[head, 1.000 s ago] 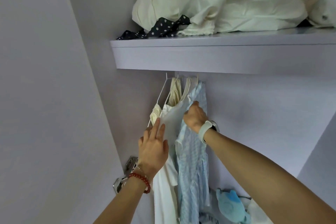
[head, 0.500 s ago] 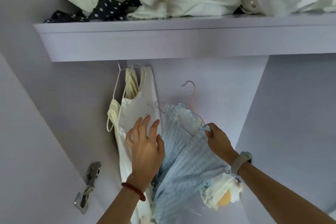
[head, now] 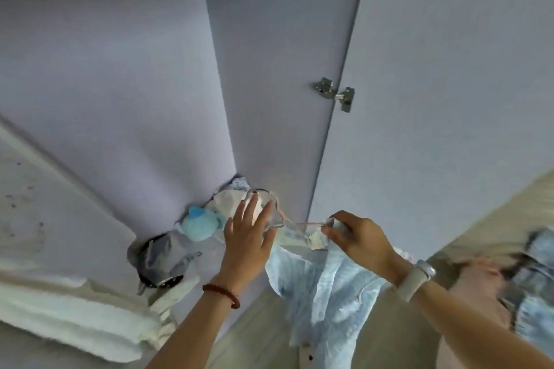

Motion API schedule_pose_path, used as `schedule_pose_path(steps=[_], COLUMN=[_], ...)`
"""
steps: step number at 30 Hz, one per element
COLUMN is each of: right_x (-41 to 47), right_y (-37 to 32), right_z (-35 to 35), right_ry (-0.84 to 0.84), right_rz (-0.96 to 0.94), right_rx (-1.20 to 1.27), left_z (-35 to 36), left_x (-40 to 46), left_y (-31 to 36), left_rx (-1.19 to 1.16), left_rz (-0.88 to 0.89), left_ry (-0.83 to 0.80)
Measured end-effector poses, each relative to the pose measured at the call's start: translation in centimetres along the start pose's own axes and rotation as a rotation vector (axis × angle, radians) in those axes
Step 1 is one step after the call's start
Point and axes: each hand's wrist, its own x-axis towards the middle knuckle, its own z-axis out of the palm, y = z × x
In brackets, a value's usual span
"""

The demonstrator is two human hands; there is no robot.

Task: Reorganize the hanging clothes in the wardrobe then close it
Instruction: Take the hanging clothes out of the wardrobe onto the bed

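One light blue garment (head: 326,287) is seen, hung on one thin pinkish wire hanger (head: 295,223) and held low in front of the open wardrobe, outside its hanging space. The garment drapes downward between the two forearms, its shoulder bunched at the hanger. Two hands are in view. The right hand (head: 358,241) is curled round the garment's shoulder and the hanger wire, pinching both at the garment's right end. The left hand (head: 247,238) is spread with straight fingers, laid against the hanger's hooked end and the cloth at the garment's left; nothing is gripped by it. The garment thus lies between the hands, touched by both, the hands being just apart.

One red bead bracelet (head: 221,293) is worn on the left wrist and one pale band (head: 415,280) on the right wrist.

On the wardrobe floor beyond the left hand one blue plush toy (head: 199,223) is seen, with crumpled pale cloth (head: 229,204) behind it and one grey cap (head: 159,259) nearer the camera. White fabric (head: 75,314) is blurred at the lower left. One metal hinge (head: 335,94) is fixed where the wardrobe door (head: 449,84) meets the side panel (head: 284,69). Blurred denim (head: 536,278) is seen at the right edge.
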Motion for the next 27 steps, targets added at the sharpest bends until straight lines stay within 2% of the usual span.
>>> schedule_pose_path(steps=[4, 7, 9, 11, 14, 17, 21, 24, 27], right_x=[-4.5, -6.9, -8.8, -11.3, -16.3, -21.5, -26.4, -27.2, -25.6], right_y=[7.8, 15.5, 20.0, 23.8, 28.5, 32.3, 35.0, 35.6, 35.7], right_z=[-5.9, -10.9, -14.4, -17.7, -21.9, -24.6, -25.8, -25.9, -26.2], right_ry=[0.180, 0.261, 0.274, 0.331, 0.504, 0.623, 0.731, 0.772, 0.846], right_rz=[-0.086, -0.169, -0.127, -0.007, 0.215, 0.416, 0.684, 0.745, 0.702], right_rx=[-0.310, -0.548, -0.640, -0.658, -0.574, -0.499, -0.427, -0.348, -0.237], left_z=[4.3, 7.8, 10.2, 12.5, 15.5, 19.1, 23.7, 25.3, 26.2], left_x=[-0.5, -1.6, -1.7, -0.6, 1.8, 4.4, 7.1, 8.4, 9.6], left_y=[8.0, 15.4, 20.6, 26.3, 34.6, 41.6, 49.7, 54.4, 56.3], left_rx=[-0.157, -0.298, -0.406, -0.420, -0.444, -0.356, -0.199, -0.059, -0.125], left_rz=[0.135, 0.267, 0.306, 0.326, 0.399, 0.506, 0.683, 0.772, 0.772], left_ry=[-0.367, -0.533, -0.684, -0.748, -0.732, -0.667, -0.502, -0.320, -0.130])
